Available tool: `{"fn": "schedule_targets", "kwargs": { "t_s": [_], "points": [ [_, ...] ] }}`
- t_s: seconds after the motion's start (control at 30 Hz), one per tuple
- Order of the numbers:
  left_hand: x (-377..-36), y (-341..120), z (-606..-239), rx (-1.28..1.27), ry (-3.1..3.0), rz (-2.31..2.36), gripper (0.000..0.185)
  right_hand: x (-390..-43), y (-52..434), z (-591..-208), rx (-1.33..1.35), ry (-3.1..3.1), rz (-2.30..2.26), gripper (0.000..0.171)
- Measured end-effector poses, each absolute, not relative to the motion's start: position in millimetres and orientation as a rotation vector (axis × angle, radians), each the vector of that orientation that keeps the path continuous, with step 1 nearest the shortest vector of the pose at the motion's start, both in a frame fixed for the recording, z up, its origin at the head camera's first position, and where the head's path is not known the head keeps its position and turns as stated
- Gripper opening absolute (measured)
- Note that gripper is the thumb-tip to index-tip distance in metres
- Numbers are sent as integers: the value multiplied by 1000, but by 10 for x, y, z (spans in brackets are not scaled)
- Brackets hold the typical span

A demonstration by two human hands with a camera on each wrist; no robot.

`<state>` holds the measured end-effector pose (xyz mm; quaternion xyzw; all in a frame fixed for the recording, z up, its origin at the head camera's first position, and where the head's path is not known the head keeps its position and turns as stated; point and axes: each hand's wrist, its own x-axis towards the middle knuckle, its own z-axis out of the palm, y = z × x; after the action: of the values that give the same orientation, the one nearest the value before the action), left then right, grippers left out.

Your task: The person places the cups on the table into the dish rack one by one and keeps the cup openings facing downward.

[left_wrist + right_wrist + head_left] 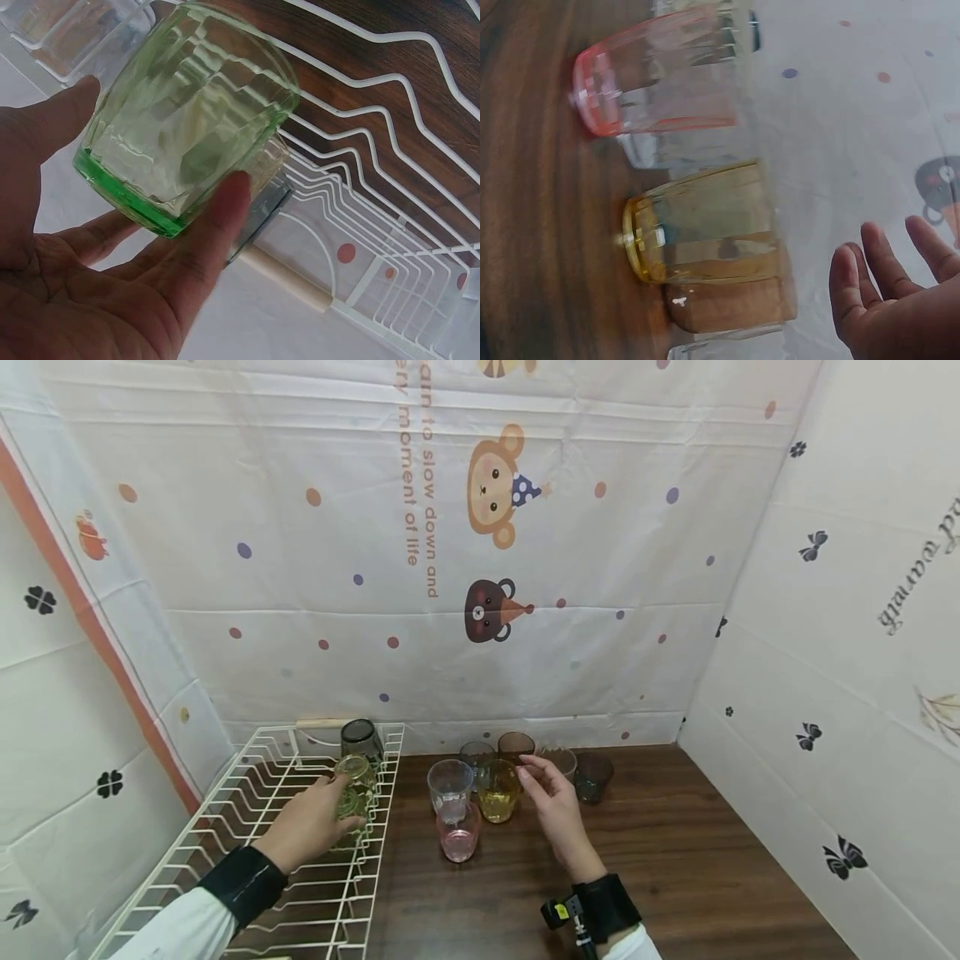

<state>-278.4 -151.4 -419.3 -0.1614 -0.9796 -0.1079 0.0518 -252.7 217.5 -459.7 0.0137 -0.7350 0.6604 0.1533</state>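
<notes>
My left hand reaches over the white dish rack, its thumb and fingers around an upside-down green glass. The thick base of this glass faces the palm, and its rim is toward the wires. Behind it in the rack stand a pale yellowish glass and a dark grey glass. My right hand hovers by the glasses on the table, fingers loosely bent and holding nothing. Nearest to it is an upright yellow glass. A pink glass stands farther left, in front of a clear glass.
The white wire rack occupies the left of the wooden table. Behind the yellow glass are a brown glass and a bluish-grey one; a dark glass stands to the right. Printed cloth hangs at the back and sides.
</notes>
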Motion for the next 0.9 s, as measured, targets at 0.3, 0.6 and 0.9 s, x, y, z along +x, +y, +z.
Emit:
{"fn": "schedule_targets", "kwargs": {
  "t_s": [0.3, 0.6, 0.9],
  "points": [
    [-2740, -1486, -4103, -524, -2932, -334, 86, -2524, 2101, -4782, 106, -2356, 1357, 45],
    [-2418, -1387, -3893, -546, -2864, -318, 79, -2685, 2038, -4930, -6, -2538, 950, 56],
    [-2087, -1376, -3798, -559, -2828, -233, 70, -2837, 1907, -5095, -62, -2554, 910, 76]
  ]
}}
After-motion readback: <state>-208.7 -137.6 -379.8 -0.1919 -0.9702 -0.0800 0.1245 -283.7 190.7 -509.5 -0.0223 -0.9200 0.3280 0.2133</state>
